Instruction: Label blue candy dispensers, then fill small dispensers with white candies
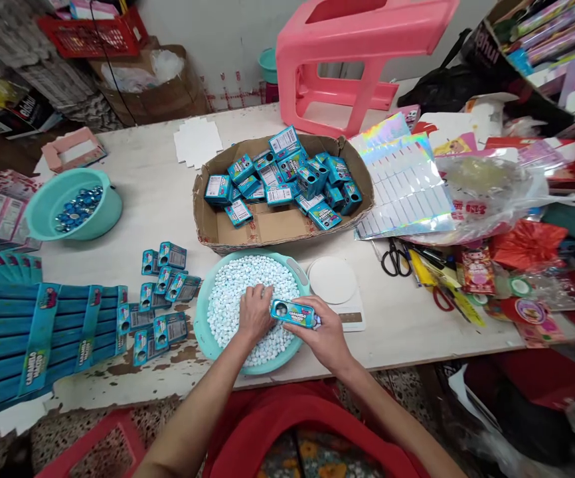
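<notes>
A turquoise basin [202, 332] full of small white and pale blue candies [232, 285] stands at the table's front edge. My left hand [256, 312] is in the basin, its fingers curled down at the candies; what they hold is hidden. My right hand [325, 332] grips a small blue candy box [292, 313] over the basin's right side. The box lies tilted, with a round window facing up, close to my left fingers. Several similar blue boxes [172, 285] stand on the table left of the basin.
Behind the basin is a cardboard tray [228, 236] of blue boxes. A white scale [352, 318] stands right of it. Stacked flat blue cartons [38, 332] and a basin of blue-wrapped pieces [111, 216] lie left. Scissors [396, 257] and holographic sheets [407, 192] lie right.
</notes>
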Demonstrator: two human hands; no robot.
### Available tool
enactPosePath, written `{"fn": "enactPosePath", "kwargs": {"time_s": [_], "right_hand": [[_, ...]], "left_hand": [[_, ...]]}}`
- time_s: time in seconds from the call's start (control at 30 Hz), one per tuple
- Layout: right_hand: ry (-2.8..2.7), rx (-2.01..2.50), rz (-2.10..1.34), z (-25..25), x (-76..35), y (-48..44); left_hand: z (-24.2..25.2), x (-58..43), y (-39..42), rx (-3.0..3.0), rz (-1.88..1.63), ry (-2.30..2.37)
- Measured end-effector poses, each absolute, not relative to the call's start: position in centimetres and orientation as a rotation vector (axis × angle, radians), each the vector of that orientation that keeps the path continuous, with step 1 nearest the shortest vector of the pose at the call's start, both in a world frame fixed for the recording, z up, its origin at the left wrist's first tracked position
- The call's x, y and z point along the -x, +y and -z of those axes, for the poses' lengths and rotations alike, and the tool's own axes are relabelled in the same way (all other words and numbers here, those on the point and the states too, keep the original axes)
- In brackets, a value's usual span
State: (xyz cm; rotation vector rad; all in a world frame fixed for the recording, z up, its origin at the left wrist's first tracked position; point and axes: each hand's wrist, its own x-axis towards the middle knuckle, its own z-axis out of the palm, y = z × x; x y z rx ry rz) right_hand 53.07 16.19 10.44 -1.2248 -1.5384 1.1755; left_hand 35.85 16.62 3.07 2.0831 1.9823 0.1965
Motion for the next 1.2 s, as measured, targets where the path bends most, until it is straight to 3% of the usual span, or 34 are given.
{"fn": "enactPosePath", "kwargs": {"time_s": [0.13,0.23,0.37,0.5,0.73,1.2], "right_hand": [[-1.566,1.255,-1.172,-10.4,-53.7,16.0],[-1.563,1.309,-1.133,-10.4,-54.0,15.7],[-1.598,1.362,-1.091,-10.4,-53.3,15.6],[-1.729,1.408,-1.062,-10.4,-51.5,15.7],[-1.862,1.407,-0.913,-11.2,-50.4,15.9],[-1.843,1.388,-0.958,-11.6,-50.1,15.8]], "left_hand": [[-2.3,-35.4,17.3,-1.898,-0.499,1.967],[-3.0,-34.9,18.0,-1.359,-0.894,1.907],[-7.2,-36.0,18.0,-0.606,-1.245,1.516],[-11.5,-37.5,17.7,-0.449,-1.47,1.205],[-13.0,-37.8,18.2,-0.407,-1.597,1.233],[-13.5,-37.9,18.0,-0.58,-1.542,1.345]]}}
